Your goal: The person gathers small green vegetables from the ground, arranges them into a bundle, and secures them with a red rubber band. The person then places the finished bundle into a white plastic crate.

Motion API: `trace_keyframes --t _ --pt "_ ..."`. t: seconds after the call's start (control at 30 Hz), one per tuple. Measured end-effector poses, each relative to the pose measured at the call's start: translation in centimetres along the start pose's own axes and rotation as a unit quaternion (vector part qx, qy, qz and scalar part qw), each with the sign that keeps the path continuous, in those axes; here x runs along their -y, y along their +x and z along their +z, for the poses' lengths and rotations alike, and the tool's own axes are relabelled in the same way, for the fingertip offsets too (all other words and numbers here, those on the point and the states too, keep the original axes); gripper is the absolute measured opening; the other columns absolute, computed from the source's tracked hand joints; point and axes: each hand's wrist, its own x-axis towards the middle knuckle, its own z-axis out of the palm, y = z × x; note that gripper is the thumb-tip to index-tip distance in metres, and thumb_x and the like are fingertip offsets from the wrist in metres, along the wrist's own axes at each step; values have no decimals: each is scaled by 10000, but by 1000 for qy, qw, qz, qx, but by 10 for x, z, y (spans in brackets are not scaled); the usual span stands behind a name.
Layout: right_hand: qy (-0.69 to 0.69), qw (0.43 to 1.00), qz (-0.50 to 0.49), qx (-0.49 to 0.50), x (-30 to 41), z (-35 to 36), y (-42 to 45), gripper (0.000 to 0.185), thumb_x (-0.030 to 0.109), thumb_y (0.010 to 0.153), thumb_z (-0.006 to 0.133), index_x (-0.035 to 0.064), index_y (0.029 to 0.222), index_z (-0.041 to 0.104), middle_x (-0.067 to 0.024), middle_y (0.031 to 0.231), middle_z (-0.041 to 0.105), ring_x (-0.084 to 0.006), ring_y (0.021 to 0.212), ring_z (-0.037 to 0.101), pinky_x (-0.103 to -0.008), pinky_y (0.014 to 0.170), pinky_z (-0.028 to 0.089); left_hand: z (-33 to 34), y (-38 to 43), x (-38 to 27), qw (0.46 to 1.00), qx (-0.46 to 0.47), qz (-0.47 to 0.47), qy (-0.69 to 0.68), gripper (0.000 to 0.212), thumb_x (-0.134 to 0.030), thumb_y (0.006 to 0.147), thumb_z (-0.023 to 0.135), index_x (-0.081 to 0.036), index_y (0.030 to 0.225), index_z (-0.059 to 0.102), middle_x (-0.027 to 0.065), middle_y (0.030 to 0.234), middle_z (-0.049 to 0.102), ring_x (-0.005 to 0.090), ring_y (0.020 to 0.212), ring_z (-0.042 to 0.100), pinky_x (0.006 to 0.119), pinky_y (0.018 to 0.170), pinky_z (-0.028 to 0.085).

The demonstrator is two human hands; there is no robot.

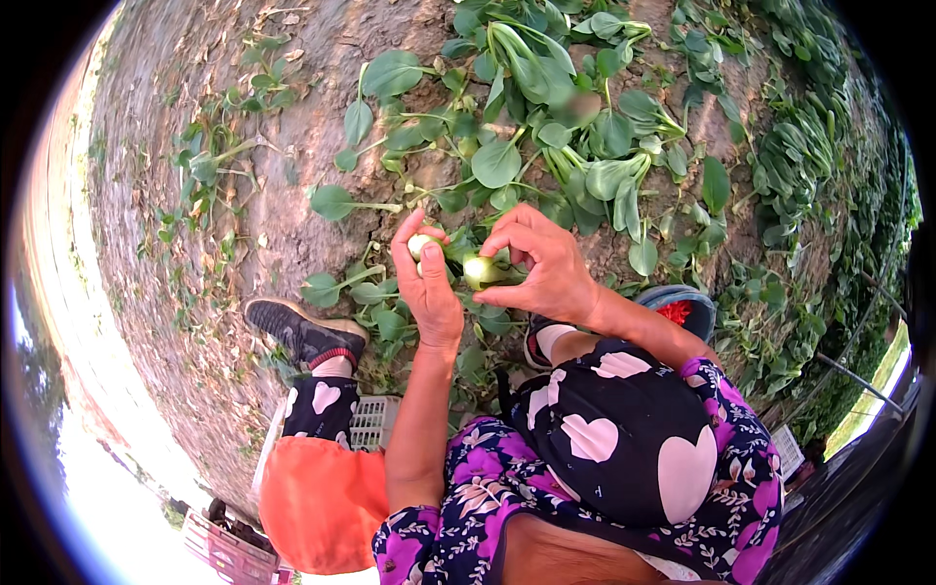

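My left hand (430, 285) is curled around the pale base of a leafy green plant (423, 247), its thumb lying over it. Just to its right, my right hand (537, 267) pinches the pale, rounded stem base of another leafy green (479, 271) between thumb and fingers. The leaves of both are partly hidden behind the hands. Past my hands, cut leafy greens (530, 69) lie in a loose heap on the soil. A loose leaf with a long stem (333, 202) rests left of the heap.
More greens (797, 157) lie in a row at the right. A blue bucket (706, 311) with something red inside stands by my right forearm. A white plastic crate (374, 423) is beside my left leg, near an orange-red cloth (322, 504). Dry leaves litter the cracked soil (292, 161).
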Motion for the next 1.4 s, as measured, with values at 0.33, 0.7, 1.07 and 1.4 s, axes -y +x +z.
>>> trace_keyframes --t 0.33,0.7,1.07,1.4 --pt "66 996 21 64 -1 6 4 343 138 652 865 90 918 655 -39 865 576 -140 621 578 -285 560 479 11 -3 -5 980 67 -110 -152 549 -452 1055 409 1 1360 465 47 1058 507 121 912 512 265 825 458" --pt "141 976 75 148 4 -3 4 375 187 663 899 48 896 639 -32 816 588 -109 638 617 -253 566 498 10 0 -10 966 146 -124 -173 719 -624 1000 346 -21 1376 454 54 1078 503 133 931 514 267 834 463" --pt "152 973 107 136 3 4 2 386 157 669 905 35 916 634 -22 813 601 -90 604 626 -227 543 503 -1 -2 -1 962 146 -138 -185 853 -740 955 290 -27 1401 431 32 1068 508 116 861 494 251 754 435" --pt "285 928 213 113 -13 16 -4 432 143 683 892 32 974 593 -23 833 640 -66 683 625 -227 617 521 -4 -5 -19 942 210 -181 -192 1025 -241 657 911 -64 1489 340 41 1169 498 166 1074 540 309 942 468"
